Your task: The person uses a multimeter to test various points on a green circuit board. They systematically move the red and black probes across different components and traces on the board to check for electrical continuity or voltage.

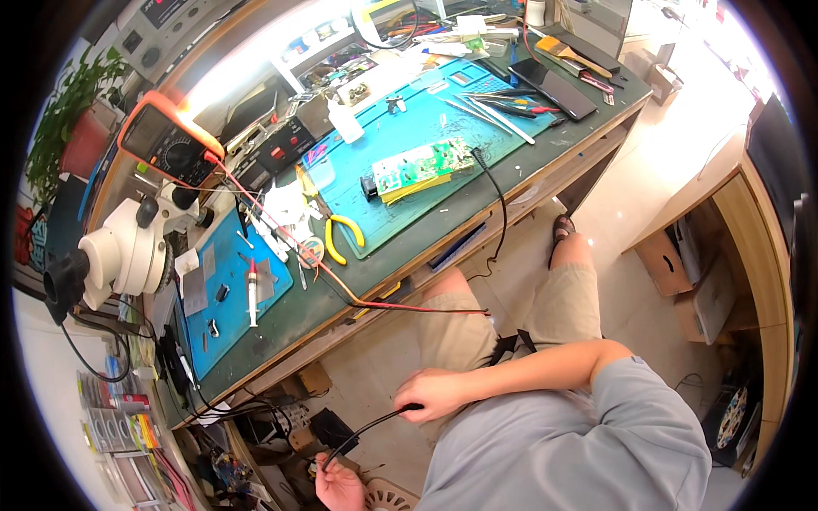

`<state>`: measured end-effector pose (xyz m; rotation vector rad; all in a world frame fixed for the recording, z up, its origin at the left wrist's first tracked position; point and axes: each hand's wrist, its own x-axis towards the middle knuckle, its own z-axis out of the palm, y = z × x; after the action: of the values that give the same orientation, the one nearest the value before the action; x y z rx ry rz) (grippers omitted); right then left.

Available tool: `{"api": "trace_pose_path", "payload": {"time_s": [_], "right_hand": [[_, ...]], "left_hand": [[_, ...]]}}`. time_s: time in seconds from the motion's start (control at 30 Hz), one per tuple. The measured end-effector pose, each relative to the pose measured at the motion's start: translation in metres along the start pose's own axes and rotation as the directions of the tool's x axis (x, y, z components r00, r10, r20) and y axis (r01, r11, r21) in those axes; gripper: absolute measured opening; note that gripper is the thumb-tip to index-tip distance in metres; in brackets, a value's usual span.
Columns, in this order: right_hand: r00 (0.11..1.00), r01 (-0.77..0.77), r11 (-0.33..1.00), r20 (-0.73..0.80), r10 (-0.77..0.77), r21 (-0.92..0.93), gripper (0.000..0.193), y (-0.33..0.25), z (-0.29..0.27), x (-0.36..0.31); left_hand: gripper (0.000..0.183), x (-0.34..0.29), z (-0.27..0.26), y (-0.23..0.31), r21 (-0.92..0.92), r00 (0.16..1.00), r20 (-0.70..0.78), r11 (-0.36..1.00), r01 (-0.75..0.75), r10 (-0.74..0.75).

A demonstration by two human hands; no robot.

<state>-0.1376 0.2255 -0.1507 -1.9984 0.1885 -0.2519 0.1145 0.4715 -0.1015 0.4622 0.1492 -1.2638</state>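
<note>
A black cable (362, 431) stretches between my two hands, off the near side of the bench. My right hand (433, 392) is closed around its upper end, beside my left thigh; whatever else sits inside that fist is hidden. Lower down, my left hand (339, 485) grips the cable's other visible part between thumb and fingers. On the blue mat (400, 102) lies a green circuit board (422, 166) on a yellow-sided block. Another black cord (503, 200) leaves the board's right end and hangs over the bench edge.
An orange multimeter (166, 140) stands at the left, its red lead (273, 223) trailing past the front edge. Nearby are a white microscope (128, 247), yellow-handled pliers (341, 238) and a syringe (252, 294). A phone (554, 89) and brush (573, 54) lie far right.
</note>
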Motion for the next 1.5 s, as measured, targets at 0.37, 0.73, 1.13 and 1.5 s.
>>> {"api": "trace_pose_path", "payload": {"time_s": [0.37,0.73,1.13,1.5], "right_hand": [[0.967,0.051,0.995,-0.244,-0.072,-0.089,0.039,-0.081,-0.081,-0.027],[0.784,-0.188,0.757,-0.560,-0.268,-0.626,0.045,-0.111,-0.224,-0.021],[0.896,-0.313,0.395,-0.406,-0.178,-0.864,0.052,-0.064,-0.295,0.040],[0.894,-0.354,0.421,-0.435,-0.111,-0.835,0.038,-0.062,-0.297,0.054]], "left_hand": [[0.031,0.047,0.112,-0.044,0.936,0.970,0.224,-0.297,-0.187,0.092],[0.030,0.172,0.243,-0.106,0.814,0.833,0.498,-0.199,-0.545,-0.243],[0.029,0.239,0.265,-0.122,0.621,0.710,0.696,-0.405,-0.670,-0.107],[0.023,0.304,0.283,-0.137,0.230,0.538,0.812,-0.722,-0.653,-0.228]]}}
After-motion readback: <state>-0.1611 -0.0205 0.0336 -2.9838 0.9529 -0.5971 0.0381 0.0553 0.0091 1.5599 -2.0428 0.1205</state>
